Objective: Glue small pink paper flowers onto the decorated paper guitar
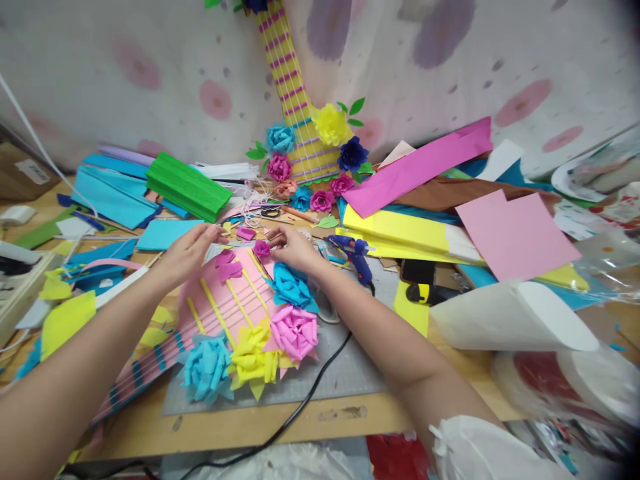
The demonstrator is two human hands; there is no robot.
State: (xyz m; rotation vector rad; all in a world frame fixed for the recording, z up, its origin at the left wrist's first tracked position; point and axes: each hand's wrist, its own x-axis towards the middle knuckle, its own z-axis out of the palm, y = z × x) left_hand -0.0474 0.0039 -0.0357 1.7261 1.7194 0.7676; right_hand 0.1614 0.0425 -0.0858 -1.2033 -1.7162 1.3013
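Note:
My right hand (294, 248) has its fingers curled in a pinch at a small magenta paper rose (261, 249), near the top edge of a pink paper guitar (200, 313). My left hand (193, 248) hovers over the guitar's upper left edge, fingers stretched out and holding nothing. Under it, magenta paper pieces (229, 269) lie on the guitar body. Large crepe-paper flowers line the guitar's right and lower side: a blue one (294, 287), a pink one (295, 332), a yellow one (255, 353) and a light blue one (206, 367).
A blue glue gun (356, 253) lies right of my right hand, its black cable (305, 400) crossing the grey cutting mat (350, 373). A yellow paper guitar (295, 93) leans on the back curtain. Crepe-paper folds, such as green (187, 185) and magenta (425, 163), crowd both sides.

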